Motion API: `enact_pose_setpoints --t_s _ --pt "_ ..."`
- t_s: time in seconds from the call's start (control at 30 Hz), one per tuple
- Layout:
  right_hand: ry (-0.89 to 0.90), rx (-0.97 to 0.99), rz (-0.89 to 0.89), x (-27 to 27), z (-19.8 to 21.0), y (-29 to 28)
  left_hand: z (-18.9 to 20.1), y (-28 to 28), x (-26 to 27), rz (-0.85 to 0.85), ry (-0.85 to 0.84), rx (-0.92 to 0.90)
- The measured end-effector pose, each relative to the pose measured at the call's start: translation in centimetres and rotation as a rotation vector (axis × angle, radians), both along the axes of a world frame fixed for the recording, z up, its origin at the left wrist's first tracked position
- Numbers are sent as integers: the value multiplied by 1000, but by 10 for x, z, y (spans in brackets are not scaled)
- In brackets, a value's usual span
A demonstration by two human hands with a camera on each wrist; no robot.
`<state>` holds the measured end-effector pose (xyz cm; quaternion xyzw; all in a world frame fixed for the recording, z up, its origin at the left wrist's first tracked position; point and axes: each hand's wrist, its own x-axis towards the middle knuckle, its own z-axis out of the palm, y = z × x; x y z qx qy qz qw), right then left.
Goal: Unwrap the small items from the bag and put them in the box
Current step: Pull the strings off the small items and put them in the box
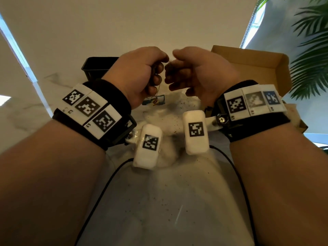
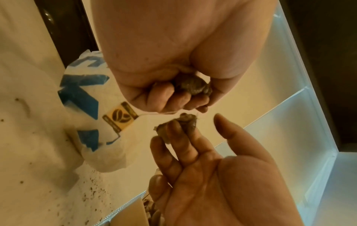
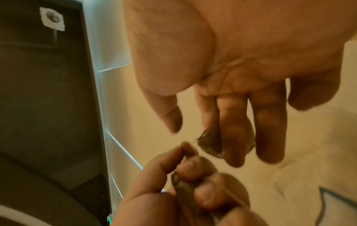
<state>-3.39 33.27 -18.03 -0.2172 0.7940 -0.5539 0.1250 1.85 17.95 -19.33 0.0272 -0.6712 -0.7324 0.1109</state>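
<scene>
My left hand [image 1: 157, 73] is a raised fist, curled round a small brown lump [image 2: 193, 84]. A thin string hangs from it to a yellow tag [image 2: 120, 117]. Just to its right, my right hand [image 1: 173, 75] has its fingers stretched out, and a dark mesh wrapper scrap [image 3: 210, 144] is pinched between two of them, with the thumb apart. The white bag [image 2: 85, 97] with blue print lies on the table under the hands. The open cardboard box [image 1: 257, 68] stands at the back right.
A black container [image 1: 95, 66] stands behind my left hand. Dark crumbs are scattered over the white marbled table [image 1: 159, 201]. Two black cables run back from my wrists. A green plant [image 1: 312, 50] stands at the far right.
</scene>
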Motion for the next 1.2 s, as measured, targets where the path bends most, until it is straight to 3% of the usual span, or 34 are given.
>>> enact_pose_setpoints --t_s 0.1,0.17,0.3,0.37,0.5,0.67,0.93,1.2 --pt "152 6 26 -3 -8 1 -2 -7 0 -58 0 -18" --pt "154 0 20 -5 -8 1 -3 -8 1 -122 15 -48" --pt "-193 -257 68 -2 -2 7 -5 -11 -2 -52 31 -71" --pt "-289 -259 131 2 -1 9 -7 -10 -4 -20 43 -95" --pt "-300 -467 194 3 4 9 -10 -9 -4 7 50 -153" --pt "-239 -766 82 -6 2 9 -12 -9 -6 43 -8 -224" --pt "-105 -744 -57 -16 -6 2 -14 -10 -9 113 -106 -226" --pt "-99 -765 -205 -22 -7 2 -14 -8 -8 75 -110 -216"
